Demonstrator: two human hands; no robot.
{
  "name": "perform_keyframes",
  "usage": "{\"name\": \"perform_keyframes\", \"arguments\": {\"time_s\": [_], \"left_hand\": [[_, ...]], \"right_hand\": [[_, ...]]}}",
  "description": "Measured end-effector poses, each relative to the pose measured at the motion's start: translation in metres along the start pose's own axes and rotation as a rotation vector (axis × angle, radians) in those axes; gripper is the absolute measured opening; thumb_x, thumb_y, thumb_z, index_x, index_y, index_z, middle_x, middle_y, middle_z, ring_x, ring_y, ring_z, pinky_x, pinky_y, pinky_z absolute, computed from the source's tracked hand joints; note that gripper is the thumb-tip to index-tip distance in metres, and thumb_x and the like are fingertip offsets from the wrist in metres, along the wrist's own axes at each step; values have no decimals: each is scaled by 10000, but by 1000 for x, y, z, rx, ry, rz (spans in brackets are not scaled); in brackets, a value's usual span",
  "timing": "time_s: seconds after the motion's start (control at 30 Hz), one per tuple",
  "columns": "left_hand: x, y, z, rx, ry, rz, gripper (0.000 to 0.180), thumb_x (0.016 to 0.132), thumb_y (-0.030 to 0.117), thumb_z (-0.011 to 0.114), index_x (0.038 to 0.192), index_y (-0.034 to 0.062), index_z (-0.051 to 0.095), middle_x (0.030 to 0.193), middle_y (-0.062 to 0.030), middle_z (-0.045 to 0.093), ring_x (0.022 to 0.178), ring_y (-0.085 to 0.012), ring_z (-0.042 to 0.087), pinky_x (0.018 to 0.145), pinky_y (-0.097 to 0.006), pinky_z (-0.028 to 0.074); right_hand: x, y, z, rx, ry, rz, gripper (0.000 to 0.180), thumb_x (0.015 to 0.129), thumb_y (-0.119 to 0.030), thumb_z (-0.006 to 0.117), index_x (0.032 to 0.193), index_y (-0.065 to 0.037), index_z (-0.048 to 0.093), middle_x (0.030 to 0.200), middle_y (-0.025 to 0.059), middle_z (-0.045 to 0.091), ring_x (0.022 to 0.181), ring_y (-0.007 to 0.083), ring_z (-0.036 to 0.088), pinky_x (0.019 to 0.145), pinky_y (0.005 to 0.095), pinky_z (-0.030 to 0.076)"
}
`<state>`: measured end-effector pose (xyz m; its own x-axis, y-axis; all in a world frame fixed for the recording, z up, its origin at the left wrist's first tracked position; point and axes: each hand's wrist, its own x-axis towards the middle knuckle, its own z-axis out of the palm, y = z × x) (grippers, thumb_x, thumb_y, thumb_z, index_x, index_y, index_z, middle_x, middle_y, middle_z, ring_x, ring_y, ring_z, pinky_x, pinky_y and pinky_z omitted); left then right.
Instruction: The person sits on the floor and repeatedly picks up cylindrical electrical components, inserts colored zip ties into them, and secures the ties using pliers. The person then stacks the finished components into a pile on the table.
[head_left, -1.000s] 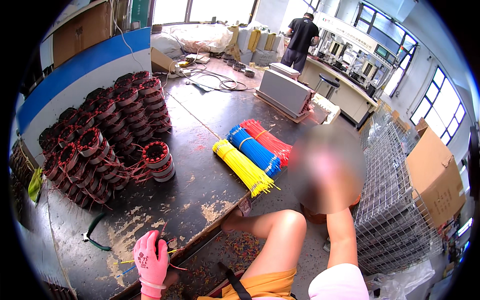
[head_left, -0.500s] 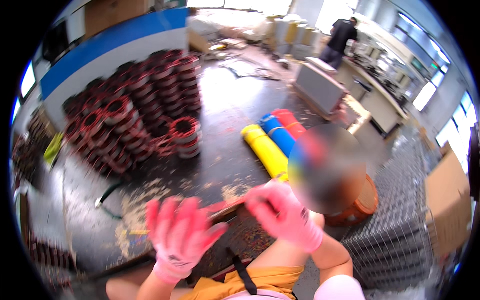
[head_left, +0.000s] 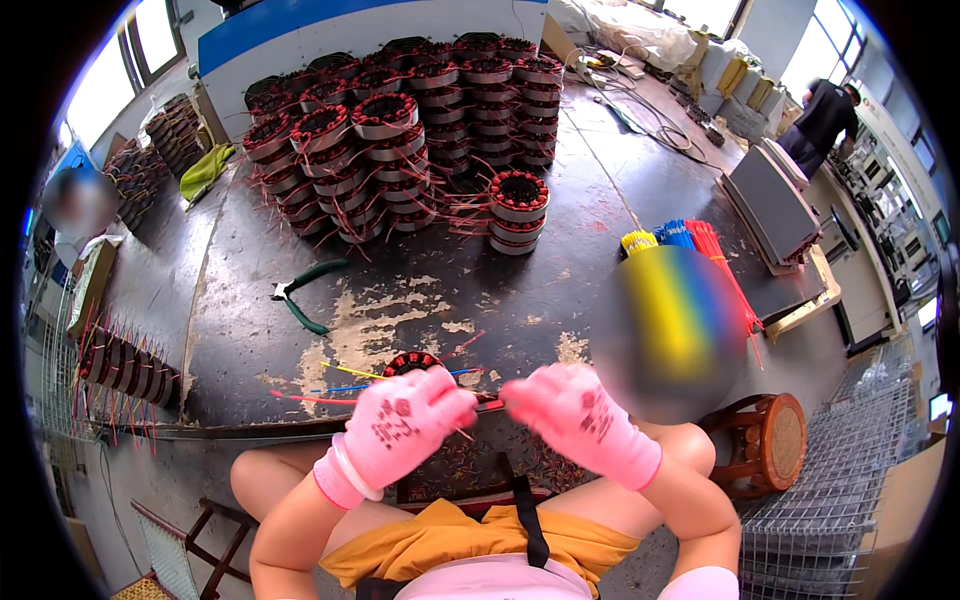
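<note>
My gloved left hand (head_left: 405, 425) is closed at the table's front edge, and a thin wire lead (head_left: 465, 434) sticks out below its fingertips. Just right of it, my gloved right hand (head_left: 585, 415) pinches a short red sleeve (head_left: 490, 405) that shows between the hands. Behind the left hand sits a wound stator (head_left: 412, 362), partly hidden by that glove. Yellow wire (head_left: 350, 370), blue wire (head_left: 345, 387) and a red strand (head_left: 310, 398) reach out leftward around it.
Green-handled cutters (head_left: 305, 295) lie on the worn table (head_left: 240, 340). Stacked stators (head_left: 390, 130) fill its back, with a shorter stack (head_left: 518, 212) nearer. Yellow, blue and red tubing bundles (head_left: 720, 270) lie right, partly blurred. A wooden stool (head_left: 775, 445) and wire racks (head_left: 830, 490) stand right; a person (head_left: 825, 120) is beyond.
My view has swung, so the stacks now sit more central. The left hand, spread before, has closed near the stator. Both hands have come together, with the red sleeve now between them.
</note>
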<state>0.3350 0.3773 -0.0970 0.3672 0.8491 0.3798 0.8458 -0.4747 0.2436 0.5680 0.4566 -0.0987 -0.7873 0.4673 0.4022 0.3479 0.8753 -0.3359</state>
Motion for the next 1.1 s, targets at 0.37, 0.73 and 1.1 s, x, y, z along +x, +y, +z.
{"name": "perform_keyframes", "arguments": {"time_s": [0.37, 0.73, 1.1], "left_hand": [[6, -44, 93, -312, 401, -450, 258, 945, 13, 627, 1202, 24, 608, 1035, -159, 581, 910, -325, 640, 790, -373, 536], [-4, -72, 68, -500, 69, -213, 145, 901, 29, 678, 1034, 15, 623, 1075, -131, 577, 933, -323, 637, 788, -377, 540], [-1, -59, 61, -274, 32, -298, 180, 885, 144, 698, 1017, 58, 609, 1065, -104, 609, 912, -340, 642, 756, -424, 532]], "right_hand": [[47, 53, 115, 854, -147, 710, 303, 956, -283, 663, 1040, 5, 706, 801, 37, 672, 705, 81, 558, 645, 271, 472], [19, 9, 104, 355, 271, 403, 165, 813, -71, 755, 969, -89, 704, 916, 82, 659, 847, 288, 641, 759, 385, 513], [48, 23, 77, 710, -50, 619, 110, 953, -42, 625, 1051, -1, 650, 882, 96, 701, 783, 141, 637, 727, 293, 517]]}}
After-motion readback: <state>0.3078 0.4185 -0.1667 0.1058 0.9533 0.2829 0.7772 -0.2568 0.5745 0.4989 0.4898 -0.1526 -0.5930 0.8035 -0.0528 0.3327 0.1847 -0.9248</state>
